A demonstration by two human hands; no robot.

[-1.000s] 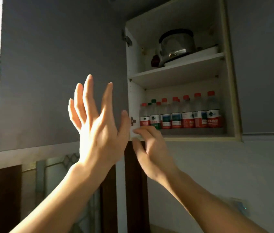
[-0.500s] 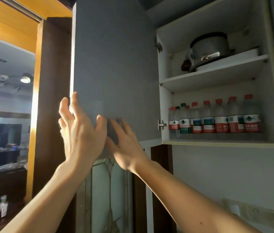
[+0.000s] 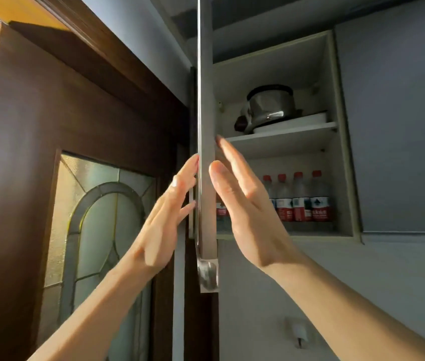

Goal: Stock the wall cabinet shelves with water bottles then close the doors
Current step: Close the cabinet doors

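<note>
Head view: the cabinet door [image 3: 207, 178] is seen edge-on, swung out toward the camera, between the two raised hands. Left hand [image 3: 164, 217]: fingers straight and spread, fingertips touching the outer face of the door; grip holds nothing. Right hand [image 3: 248, 204]: fingers straight and close together, palm facing the inner side of the door; contact with the door cannot be told. Water bottles [image 3: 301, 201] with red caps stand upright in a row on the lower shelf [image 3: 310, 231] of the wall cabinet, partly hidden behind the right hand. On the upper shelf [image 3: 284, 138], a metal pot [image 3: 270, 108] sits on a white tray. A wooden door with a glass pane [image 3: 102, 230] stands to the left
</note>
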